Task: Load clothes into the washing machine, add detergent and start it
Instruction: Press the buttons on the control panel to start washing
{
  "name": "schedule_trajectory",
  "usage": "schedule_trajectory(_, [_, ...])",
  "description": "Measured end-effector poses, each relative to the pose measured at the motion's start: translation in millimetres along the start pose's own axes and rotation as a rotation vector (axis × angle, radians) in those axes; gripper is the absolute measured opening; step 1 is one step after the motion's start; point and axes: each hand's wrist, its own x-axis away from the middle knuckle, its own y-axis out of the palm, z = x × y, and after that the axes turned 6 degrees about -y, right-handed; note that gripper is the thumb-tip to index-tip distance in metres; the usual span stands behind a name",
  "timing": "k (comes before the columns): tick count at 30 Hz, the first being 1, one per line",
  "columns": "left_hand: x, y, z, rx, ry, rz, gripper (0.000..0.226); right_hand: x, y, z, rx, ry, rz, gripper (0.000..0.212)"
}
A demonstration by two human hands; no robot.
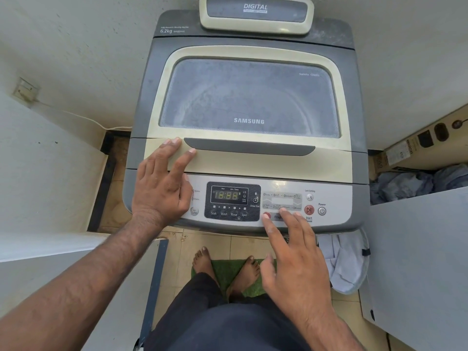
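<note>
A grey and cream top-load washing machine [249, 163] stands in front of me with its glass lid [249, 97] down. Its control panel [329, 196] runs along the front edge, and the display [228, 195] reads 18:88. My left hand [162, 183] lies flat, fingers spread, on the lid's front left corner and the panel's left end. My right hand [293, 252] hovers at the panel with its index fingertip on the red program button [267, 215]. The red start/pause button [309, 210] and the power button [322, 211] sit just right of my fingers. No detergent is in view.
Blue-grey clothes [415, 183] lie in a heap to the right of the machine, beside a cardboard box [417, 145]. A white cloth bag [347, 262] hangs at the machine's front right corner. My bare feet stand on a green mat [228, 274]. White walls hem in both sides.
</note>
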Motion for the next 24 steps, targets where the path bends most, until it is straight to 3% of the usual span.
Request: schedule_trajectory(24, [0.3,-0.8,0.7,0.001,-0.012,-0.015,0.061,0.5,-18.4,5.4,-0.048,-0.049,-0.12,0.081])
